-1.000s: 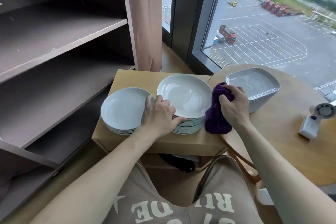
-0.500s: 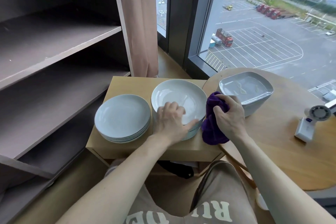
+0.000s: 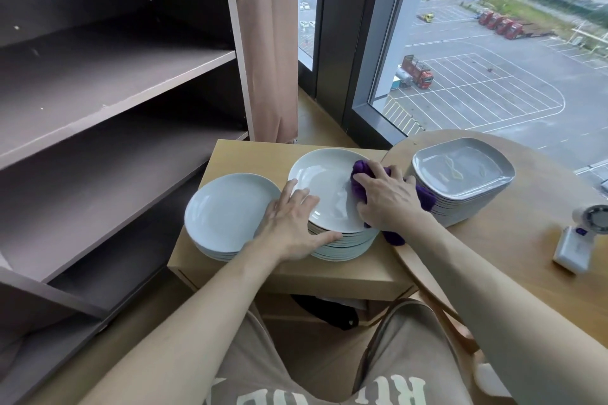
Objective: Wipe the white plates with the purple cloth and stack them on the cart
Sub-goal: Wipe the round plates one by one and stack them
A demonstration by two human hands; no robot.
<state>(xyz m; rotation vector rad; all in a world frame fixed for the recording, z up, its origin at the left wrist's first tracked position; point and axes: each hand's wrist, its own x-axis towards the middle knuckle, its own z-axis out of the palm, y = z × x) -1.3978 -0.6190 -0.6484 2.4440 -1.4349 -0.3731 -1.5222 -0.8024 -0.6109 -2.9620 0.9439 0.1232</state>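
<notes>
Right grip [image 3: 388, 197] atop purple cloth [image 3: 425, 199] — on plate [image 3: 325, 187].

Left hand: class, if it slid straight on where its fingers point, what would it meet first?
The left hand rests on the top plate of the taller stack, so it would cross that plate's face to its far rim. The purple cloth and right hand lie off to the right, probably clear.

view: head | worn on person's head | faces forward, down | close above plates [image 3: 329, 187] on cart [image 3: 250, 154] | no second view
</notes>
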